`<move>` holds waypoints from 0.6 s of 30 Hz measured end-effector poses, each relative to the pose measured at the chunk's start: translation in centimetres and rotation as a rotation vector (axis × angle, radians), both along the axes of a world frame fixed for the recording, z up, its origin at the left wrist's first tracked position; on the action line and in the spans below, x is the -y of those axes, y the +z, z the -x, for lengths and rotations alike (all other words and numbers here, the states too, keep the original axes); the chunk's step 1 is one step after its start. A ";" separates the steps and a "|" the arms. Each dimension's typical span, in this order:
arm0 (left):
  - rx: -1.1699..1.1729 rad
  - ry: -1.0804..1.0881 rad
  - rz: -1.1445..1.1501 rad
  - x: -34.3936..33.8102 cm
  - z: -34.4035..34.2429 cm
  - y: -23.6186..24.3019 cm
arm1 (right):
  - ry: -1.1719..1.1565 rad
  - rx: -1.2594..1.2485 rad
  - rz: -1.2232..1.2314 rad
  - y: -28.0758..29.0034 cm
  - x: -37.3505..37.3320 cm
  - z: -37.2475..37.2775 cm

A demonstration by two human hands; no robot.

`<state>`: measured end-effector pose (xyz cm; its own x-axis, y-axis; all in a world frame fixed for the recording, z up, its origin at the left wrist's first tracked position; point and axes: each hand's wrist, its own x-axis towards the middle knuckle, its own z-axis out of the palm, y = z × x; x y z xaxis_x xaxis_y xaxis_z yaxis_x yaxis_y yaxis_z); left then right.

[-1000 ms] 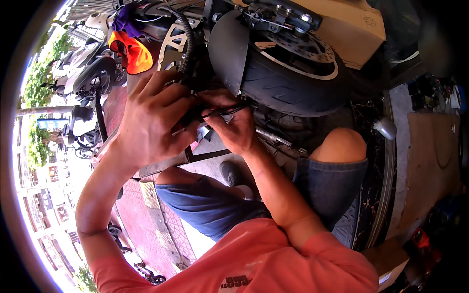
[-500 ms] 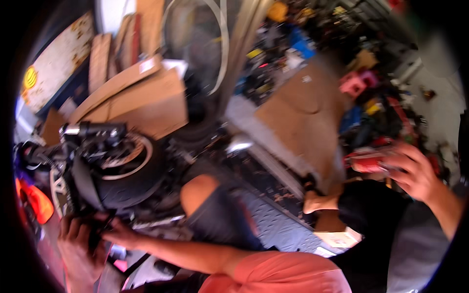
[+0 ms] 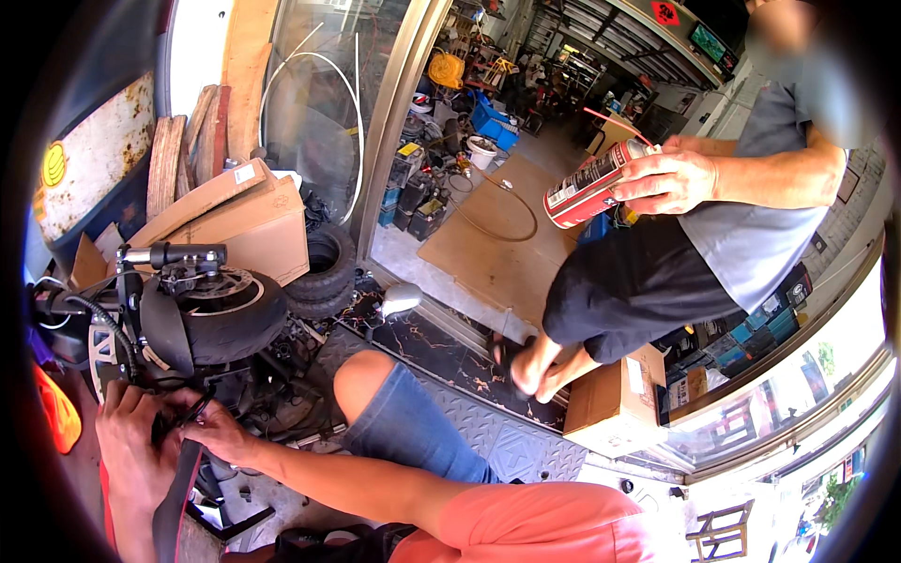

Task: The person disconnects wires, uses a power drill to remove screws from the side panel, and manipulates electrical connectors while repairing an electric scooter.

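Observation:
A small motorbike's rear wheel with a black tyre stands at the left. Below it, my left hand curls around a black part of the bike. My right hand sits beside it, touching, and pinches a thin black tool. What the tool tip meets is hidden by my fingers. My bare knee in blue shorts rises right of the hands. A curved black strip lies under my left wrist.
Another person stands at the right on the doorstep. Their hand holds a red and white spray can. Cardboard boxes and small stacked tyres are behind the wheel. Another box sits by the person's feet. A wood sheet lies on the shop floor.
The view has swung up and to the right, bringing the standing person and spray can into sight. My hands stay on the bike below the wheel.

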<state>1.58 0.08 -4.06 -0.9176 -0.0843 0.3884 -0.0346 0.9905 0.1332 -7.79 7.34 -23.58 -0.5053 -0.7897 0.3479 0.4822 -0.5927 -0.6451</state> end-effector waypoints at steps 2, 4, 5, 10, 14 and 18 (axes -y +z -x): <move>0.029 0.049 0.038 -0.1 -0.4 0.6 | -0.115 -0.074 0.027 -0.1 1.0 -0.2; -0.018 -0.032 0.106 -0.3 0.3 0.9 | -0.268 -0.127 0.053 -2.1 2.6 -0.3; 0.023 -0.008 0.116 0.7 0.2 0.7 | -0.315 -0.319 -0.124 -0.4 1.6 0.6; 0.249 0.039 0.172 1.6 1.3 2.3 | -0.189 -0.097 -0.162 2.9 0.6 2.8; 0.185 -0.029 0.133 0.8 1.6 3.0 | -0.239 -0.111 -0.095 1.5 2.7 3.4; 0.158 -0.050 0.140 -0.5 0.9 2.9 | -0.283 -0.242 -0.179 1.6 2.6 2.0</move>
